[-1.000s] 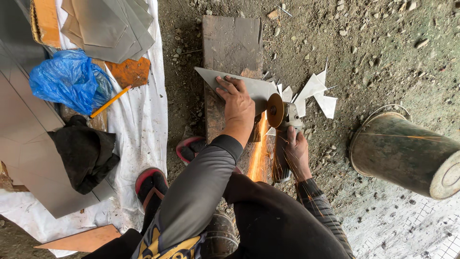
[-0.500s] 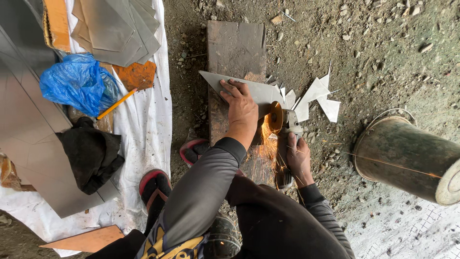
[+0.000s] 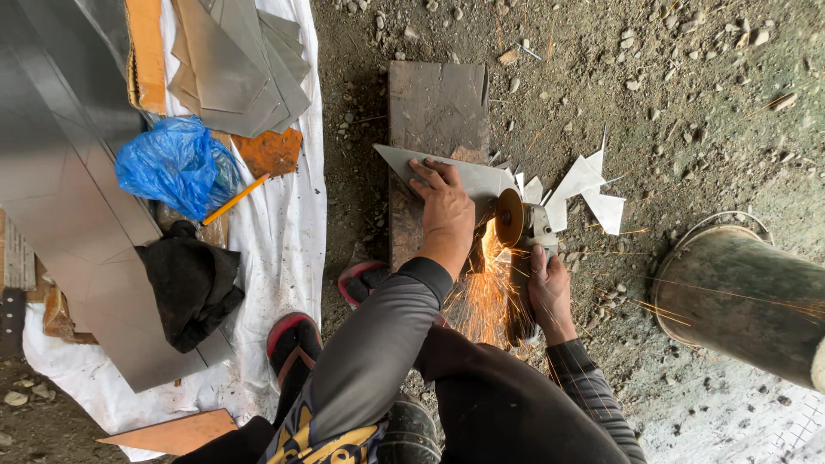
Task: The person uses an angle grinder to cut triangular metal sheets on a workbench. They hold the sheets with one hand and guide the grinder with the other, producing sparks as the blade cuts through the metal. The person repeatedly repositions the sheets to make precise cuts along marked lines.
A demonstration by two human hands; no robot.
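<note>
One metal sheet [image 3: 464, 176] lies flat across the wooden block [image 3: 434, 107], left hand [image 3: 445, 206] pressing it down, palm spread. Right hand [image 3: 548, 288] wraps tight around the angle grinder [image 3: 524, 225], sparks flying. Offcuts [image 3: 584, 185] scattered beside; metal drum [image 3: 739, 292] at right.

There is one view only, taken from the person's head and aimed almost straight down at the ground. It sits close above the arms, so the sleeves and dark clothing fill the lower middle of the frame. The centre holds the left hand [image 3: 445, 204] and right hand [image 3: 548, 288] over a wooden board [image 3: 434, 103] lying on the dirt. The left edge takes in a white sheet [image 3: 284, 232] spread on the ground, and the right edge a metal bucket [image 3: 743, 296] on its side.
</note>
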